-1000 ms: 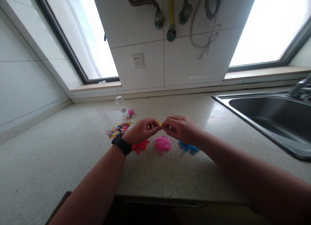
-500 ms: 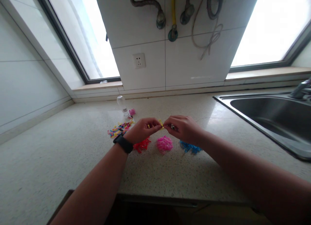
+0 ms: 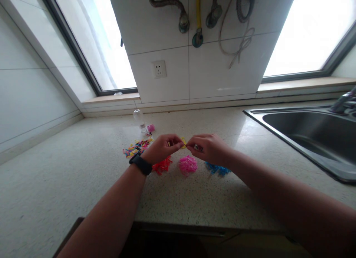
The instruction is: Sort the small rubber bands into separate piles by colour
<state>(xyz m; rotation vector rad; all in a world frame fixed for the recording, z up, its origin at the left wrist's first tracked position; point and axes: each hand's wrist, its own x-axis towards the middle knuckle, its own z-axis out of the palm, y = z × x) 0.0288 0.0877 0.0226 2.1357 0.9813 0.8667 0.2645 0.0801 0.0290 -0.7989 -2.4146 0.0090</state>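
Observation:
My left hand, with a black band on its wrist, and my right hand meet fingertip to fingertip above the counter. Both are closed in a pinch on what looks like a small rubber band, too tiny to make out its colour. Yellow bands show just behind the fingertips. Below the hands lie a red pile, a pink pile and a blue pile of such bands; my hands and arms partly cover the red and blue ones. A mixed-colour pile spreads left of my left hand.
Behind the mixed pile are a clear plastic bottle and a pink cap-like piece. A steel sink with a tap is set into the speckled counter at right. The tiled wall carries a socket and pipes.
Both hands stay pinched together in nearly the same place, with only a slight shift of the fingertips. The piles look unchanged.

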